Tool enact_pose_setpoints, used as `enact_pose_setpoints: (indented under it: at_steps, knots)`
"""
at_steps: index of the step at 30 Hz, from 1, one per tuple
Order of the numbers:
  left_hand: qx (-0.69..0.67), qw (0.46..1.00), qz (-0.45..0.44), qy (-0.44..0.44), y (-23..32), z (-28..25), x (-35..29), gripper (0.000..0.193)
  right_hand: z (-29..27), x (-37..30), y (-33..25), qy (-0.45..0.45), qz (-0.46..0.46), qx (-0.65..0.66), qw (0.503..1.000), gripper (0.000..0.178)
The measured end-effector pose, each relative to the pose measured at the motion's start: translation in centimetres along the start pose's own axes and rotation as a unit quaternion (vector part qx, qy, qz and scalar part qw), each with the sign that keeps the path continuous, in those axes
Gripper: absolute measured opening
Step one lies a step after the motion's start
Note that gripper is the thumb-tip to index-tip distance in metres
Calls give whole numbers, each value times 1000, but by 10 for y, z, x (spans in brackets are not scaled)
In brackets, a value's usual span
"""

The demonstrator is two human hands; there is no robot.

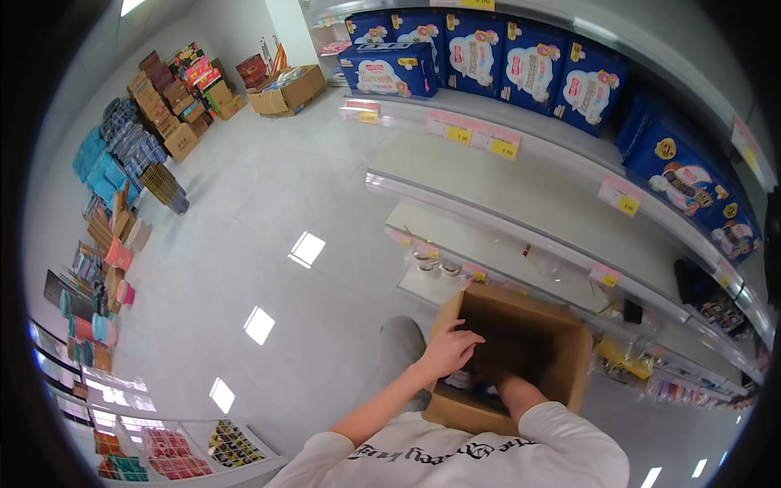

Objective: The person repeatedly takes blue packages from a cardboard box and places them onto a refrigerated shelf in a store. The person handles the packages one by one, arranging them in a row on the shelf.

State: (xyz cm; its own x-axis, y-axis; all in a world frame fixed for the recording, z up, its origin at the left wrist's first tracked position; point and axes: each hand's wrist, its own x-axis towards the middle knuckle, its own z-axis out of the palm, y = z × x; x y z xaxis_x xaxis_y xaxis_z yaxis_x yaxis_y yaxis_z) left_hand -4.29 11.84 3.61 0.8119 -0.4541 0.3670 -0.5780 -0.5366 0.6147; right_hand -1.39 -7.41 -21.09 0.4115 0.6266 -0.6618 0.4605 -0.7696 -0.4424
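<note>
An open brown cardboard box (576,358) is in front of my body, against the lower shelves. My left hand (450,351) lies across its left rim, open, its fingers stretched loosely over the inside. My right forearm (521,394) reaches down into the box, and the shadow there hides the fingers of my right hand (486,376). Near that hand, at the bottom, a pale and dark package (460,380) shows in part; its kind is unclear.
Shelves on the right hold blue packages (473,63) above a bare tier (488,187). A few glassy items (435,262) sit lower down. Stacked cartons (167,98), another open carton (286,89) and coloured buckets (118,254) line the far and left sides. A white divided bin (195,431) stands lower left.
</note>
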Motion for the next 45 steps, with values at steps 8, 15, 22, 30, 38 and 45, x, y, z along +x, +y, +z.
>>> enact_pose_setpoints:
  at_steps: [8,15,22,30,38,45]
  knots:
    - [-2,1000,3,19,3,5,9,31,-46,-21,-14,17,25,-66,997,56]
    - [-35,995,40,83,22,-30,33,46,-175,-127,-54,-40,137,-112,983,69]
    - [124,920,121,351,13,-201,134,53,-319,-350,-144,303,-28,-39,952,51]
    - [358,819,111,435,7,-315,252,68,-427,-360,-242,693,-161,-109,694,44]
    - [371,880,-13,296,-14,-330,271,75,-511,-299,-219,727,-80,-131,669,37]
    - [363,902,0,235,-16,-338,262,84,-527,-276,-204,694,-146,-86,700,31]
